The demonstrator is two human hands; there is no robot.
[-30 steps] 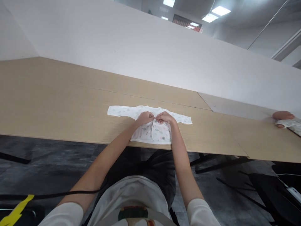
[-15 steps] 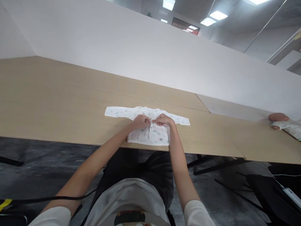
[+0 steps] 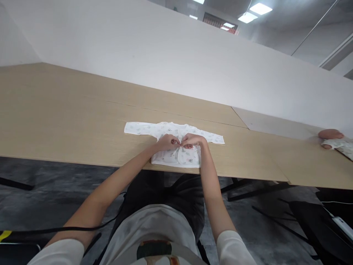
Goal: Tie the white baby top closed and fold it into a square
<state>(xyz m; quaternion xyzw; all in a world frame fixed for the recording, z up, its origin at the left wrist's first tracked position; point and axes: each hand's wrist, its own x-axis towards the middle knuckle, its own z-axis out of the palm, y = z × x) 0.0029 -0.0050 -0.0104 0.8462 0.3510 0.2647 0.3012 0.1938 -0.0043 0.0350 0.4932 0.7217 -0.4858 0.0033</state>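
A small white baby shirt (image 3: pixel 168 158) with a faint printed pattern lies face up near the table's front edge, its two sleeves spread to either side. At the middle of its front opening, my left hand (image 3: pixel 167 142) pinches the fabric with curled fingers. My right hand (image 3: pixel 192 140) pinches the same front edge from the other side. The fingertips of both hands meet there, and whatever fastener lies between them is too small to make out. Below the hands the rounded front flap and the bottom hem show.
A light wood table (image 3: pixel 82 125) runs across the view, backed by a white partition (image 3: pixel 138 55). At the far right lies a doll (image 3: pixel 331 134), partly out of frame, in patterned clothing. A black chair (image 3: pixel 311 221) stands at the lower right. A black cable (image 3: pixel 63 229) crosses my left arm.
My fingertips have come together at the shirt's front opening, the left hand shifting slightly right. The view has tilted a little; the shirt stays in place.
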